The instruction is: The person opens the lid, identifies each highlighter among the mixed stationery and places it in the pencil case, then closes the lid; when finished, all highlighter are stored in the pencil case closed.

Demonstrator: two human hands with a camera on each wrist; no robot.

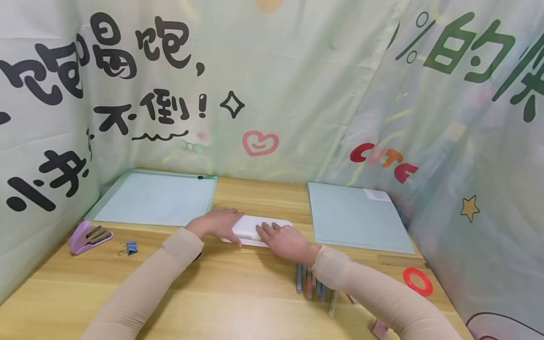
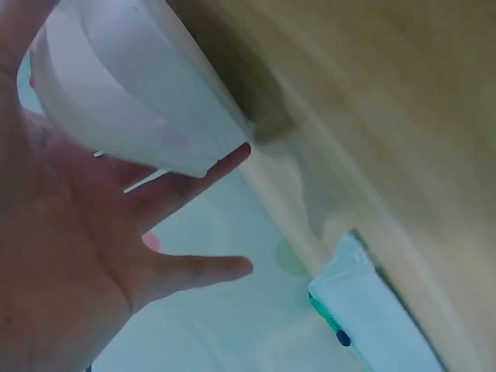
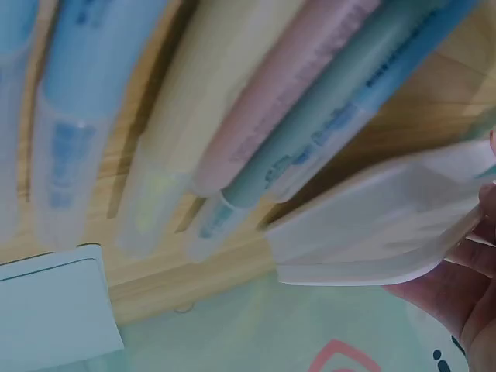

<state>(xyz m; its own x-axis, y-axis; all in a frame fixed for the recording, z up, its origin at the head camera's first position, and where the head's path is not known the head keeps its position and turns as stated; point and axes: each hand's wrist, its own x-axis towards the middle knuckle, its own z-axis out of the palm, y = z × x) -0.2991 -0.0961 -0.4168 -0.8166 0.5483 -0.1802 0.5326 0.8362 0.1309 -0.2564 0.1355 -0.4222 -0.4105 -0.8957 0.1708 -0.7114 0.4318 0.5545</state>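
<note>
A long white plastic case (image 1: 250,227) lies crosswise on the table in front of me. My left hand (image 1: 218,222) holds its left end, thumb on the near side and fingers on the far side. In the left wrist view two outer fingers (image 2: 209,267) stretch out beyond the case (image 2: 143,74). On the case's right part, my right hand (image 1: 285,242) grips with bent fingers over the top. Several pastel highlighter pens (image 1: 309,283) lie side by side below the right hand, and loom close in the right wrist view beside the case (image 3: 380,225).
Pale blue folders lie at the back left (image 1: 153,198) and back right (image 1: 357,219). A purple stapler (image 1: 78,240) and blue binder clips (image 1: 131,246) are at the left. Near the right edge are a wooden ruler (image 1: 401,261), a red ring (image 1: 407,278) and a pink block (image 1: 379,329).
</note>
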